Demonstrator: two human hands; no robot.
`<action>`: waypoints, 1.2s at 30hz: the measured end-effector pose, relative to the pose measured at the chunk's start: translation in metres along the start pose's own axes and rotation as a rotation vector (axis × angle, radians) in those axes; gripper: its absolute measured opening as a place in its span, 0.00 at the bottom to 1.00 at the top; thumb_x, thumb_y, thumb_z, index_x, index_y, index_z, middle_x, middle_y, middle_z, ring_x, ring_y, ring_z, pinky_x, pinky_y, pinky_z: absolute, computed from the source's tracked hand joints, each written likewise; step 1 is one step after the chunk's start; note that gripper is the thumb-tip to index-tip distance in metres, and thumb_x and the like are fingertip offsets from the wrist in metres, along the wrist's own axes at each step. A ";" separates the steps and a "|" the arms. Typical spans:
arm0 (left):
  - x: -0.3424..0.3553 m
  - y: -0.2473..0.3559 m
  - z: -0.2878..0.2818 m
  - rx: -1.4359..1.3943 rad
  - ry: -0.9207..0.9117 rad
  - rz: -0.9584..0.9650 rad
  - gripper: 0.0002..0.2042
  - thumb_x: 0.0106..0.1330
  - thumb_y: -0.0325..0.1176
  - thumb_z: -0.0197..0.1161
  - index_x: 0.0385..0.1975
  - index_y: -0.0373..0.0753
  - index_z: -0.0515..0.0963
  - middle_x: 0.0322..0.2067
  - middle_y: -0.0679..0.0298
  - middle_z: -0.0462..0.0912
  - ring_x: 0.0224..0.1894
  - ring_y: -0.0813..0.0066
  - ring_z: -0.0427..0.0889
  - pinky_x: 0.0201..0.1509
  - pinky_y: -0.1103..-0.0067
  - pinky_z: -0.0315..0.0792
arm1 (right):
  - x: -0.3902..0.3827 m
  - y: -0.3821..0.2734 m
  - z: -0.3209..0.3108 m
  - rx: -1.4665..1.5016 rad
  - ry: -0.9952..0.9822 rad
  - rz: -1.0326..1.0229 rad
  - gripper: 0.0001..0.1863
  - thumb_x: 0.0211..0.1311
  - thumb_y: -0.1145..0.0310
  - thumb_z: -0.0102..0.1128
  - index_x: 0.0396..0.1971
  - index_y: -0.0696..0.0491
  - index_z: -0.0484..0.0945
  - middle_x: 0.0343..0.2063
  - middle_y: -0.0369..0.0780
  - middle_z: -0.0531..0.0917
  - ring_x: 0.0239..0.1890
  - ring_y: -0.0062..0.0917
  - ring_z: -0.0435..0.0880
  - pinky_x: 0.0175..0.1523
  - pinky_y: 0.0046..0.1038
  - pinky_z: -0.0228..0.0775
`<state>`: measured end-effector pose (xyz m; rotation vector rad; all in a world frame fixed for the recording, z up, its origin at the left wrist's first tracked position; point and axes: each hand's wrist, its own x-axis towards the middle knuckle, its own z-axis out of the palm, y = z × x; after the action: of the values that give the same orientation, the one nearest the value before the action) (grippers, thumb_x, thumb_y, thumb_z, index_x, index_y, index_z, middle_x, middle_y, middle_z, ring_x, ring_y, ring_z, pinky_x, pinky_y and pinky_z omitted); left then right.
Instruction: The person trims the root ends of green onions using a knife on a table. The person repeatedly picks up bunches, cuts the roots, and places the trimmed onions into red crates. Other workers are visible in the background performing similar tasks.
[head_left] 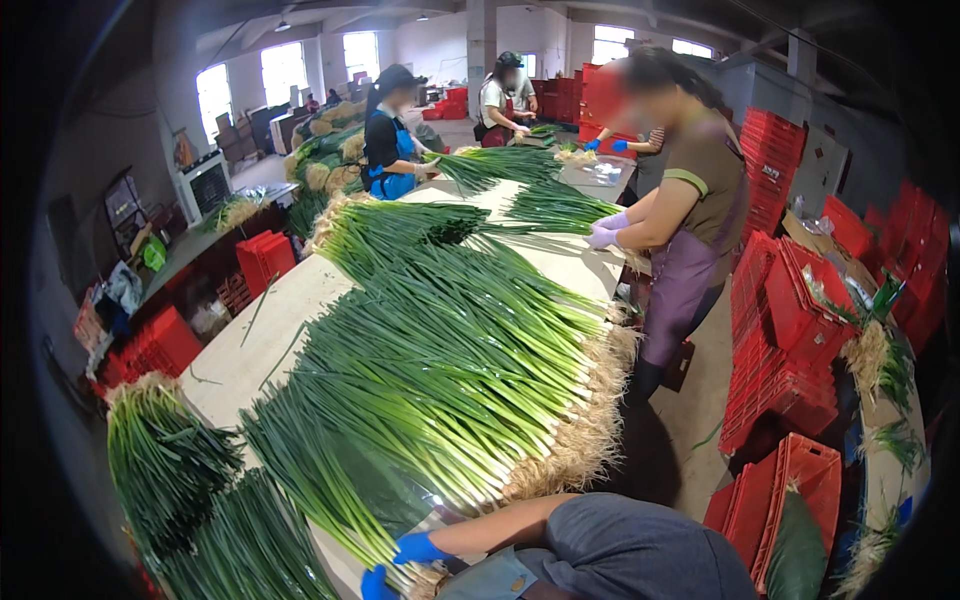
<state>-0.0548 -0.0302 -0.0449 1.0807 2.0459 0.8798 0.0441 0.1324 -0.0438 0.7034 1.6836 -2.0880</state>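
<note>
At the lower edge, my right hand (420, 548) in a blue glove is closed around the root end of a bunch of green onions (345, 510). My left hand (378, 583), also blue-gloved, grips the same stalks just to the left, partly cut off by the lower edge. The dark green leaves of the bunch stretch away to the upper left over the table. Beside it lies a broad heap of green onions (450, 370), white stems and pale, hairy roots toward the right. Roots partly show below my right hand.
Across the pale table (250, 335), a co-worker (690, 200) in pale gloves handles green onions; others stand farther back. More green onions (165, 460) hang over the left edge. Red crates (785, 370) are stacked at right, and another red crate (265, 258) stands at left.
</note>
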 end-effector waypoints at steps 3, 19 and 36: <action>0.011 0.021 0.011 0.058 -0.061 -0.017 0.17 0.58 0.38 0.55 0.45 0.36 0.71 0.34 0.47 0.76 0.35 0.52 0.74 0.39 0.64 0.69 | 0.000 0.045 -0.003 -0.032 -0.196 0.094 0.15 0.53 0.59 0.58 0.38 0.50 0.76 0.27 0.34 0.74 0.30 0.18 0.70 0.30 0.30 0.64; 0.008 0.039 0.023 0.158 -0.103 -0.080 0.20 0.58 0.39 0.56 0.47 0.35 0.70 0.35 0.47 0.76 0.36 0.52 0.74 0.40 0.64 0.70 | 0.006 0.051 -0.009 -0.784 -0.445 -0.706 0.14 0.59 0.59 0.55 0.34 0.55 0.77 0.30 0.37 0.81 0.32 0.23 0.76 0.40 0.29 0.68; -0.003 0.027 0.025 0.132 -0.124 -0.126 0.22 0.57 0.41 0.57 0.49 0.34 0.69 0.36 0.47 0.77 0.38 0.53 0.75 0.41 0.65 0.70 | -0.001 0.061 0.040 0.239 -0.339 0.108 0.22 0.61 0.48 0.48 0.33 0.53 0.79 0.31 0.40 0.80 0.31 0.23 0.74 0.40 0.31 0.67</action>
<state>-0.0223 -0.0145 -0.0367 1.0358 2.0665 0.6066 0.0733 0.0799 -0.0848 0.4615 1.2040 -2.2052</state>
